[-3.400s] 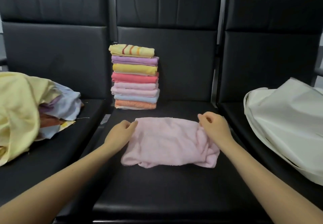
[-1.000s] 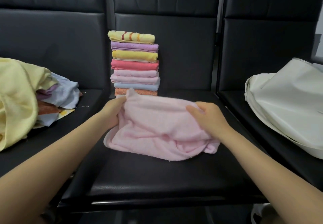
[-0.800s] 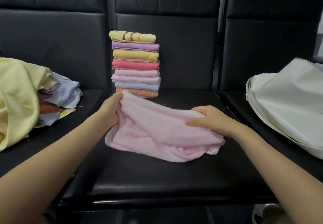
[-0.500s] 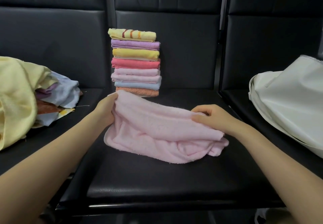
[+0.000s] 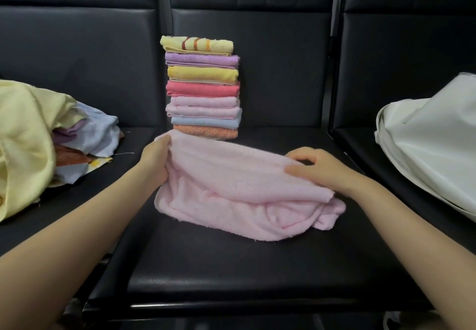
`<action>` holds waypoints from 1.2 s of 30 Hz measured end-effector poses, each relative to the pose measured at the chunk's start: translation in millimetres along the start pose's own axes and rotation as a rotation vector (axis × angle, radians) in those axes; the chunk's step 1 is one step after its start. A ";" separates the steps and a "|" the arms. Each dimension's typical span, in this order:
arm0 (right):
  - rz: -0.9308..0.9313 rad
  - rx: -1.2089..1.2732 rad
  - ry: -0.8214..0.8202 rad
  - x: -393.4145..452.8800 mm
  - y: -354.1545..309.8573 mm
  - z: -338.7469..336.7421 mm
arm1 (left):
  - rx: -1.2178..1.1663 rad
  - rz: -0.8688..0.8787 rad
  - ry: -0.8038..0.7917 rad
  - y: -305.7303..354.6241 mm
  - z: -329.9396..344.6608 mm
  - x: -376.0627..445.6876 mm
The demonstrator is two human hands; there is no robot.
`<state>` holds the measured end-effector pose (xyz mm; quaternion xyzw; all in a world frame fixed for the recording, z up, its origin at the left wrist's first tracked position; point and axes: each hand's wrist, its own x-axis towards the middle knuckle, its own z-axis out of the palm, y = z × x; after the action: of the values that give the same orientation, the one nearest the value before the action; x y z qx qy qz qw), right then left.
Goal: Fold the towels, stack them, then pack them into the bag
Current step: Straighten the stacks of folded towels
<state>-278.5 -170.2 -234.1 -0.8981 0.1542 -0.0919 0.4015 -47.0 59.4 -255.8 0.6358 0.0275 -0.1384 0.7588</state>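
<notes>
A light pink towel [image 5: 239, 193] lies rumpled on the middle black seat, its far edge lifted and drawn toward me over the lower layer. My left hand [image 5: 157, 159] grips the towel's far left corner. My right hand [image 5: 314, 168] pinches the far right edge between thumb and curled fingers. Behind the towel, against the backrest, stands a stack of several folded towels [image 5: 203, 87], topped by a yellow one with red and orange stripes. A white bag [image 5: 432, 144] lies on the right seat.
A heap of unfolded cloths [image 5: 38, 149], pale yellow, light blue, purple and orange, covers the left seat. The three black seats [image 5: 231, 265] stand side by side with narrow gaps between them. The front edge of the middle seat is near me.
Both hands have lifted the pink towel's far edge off the seat and drawn it forward over the rest. In the last second the right end sank lower and the towel spread wider.
</notes>
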 end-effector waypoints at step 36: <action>0.363 -0.588 0.121 -42.2 -5.1 36.4 | 1.040 0.204 -0.376 -18.1 -50.3 -82.7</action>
<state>-306.4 -127.0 -256.0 -0.9262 0.3549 -0.0237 0.1254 -124.1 120.0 -264.7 0.8900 -0.2416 -0.1707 0.3469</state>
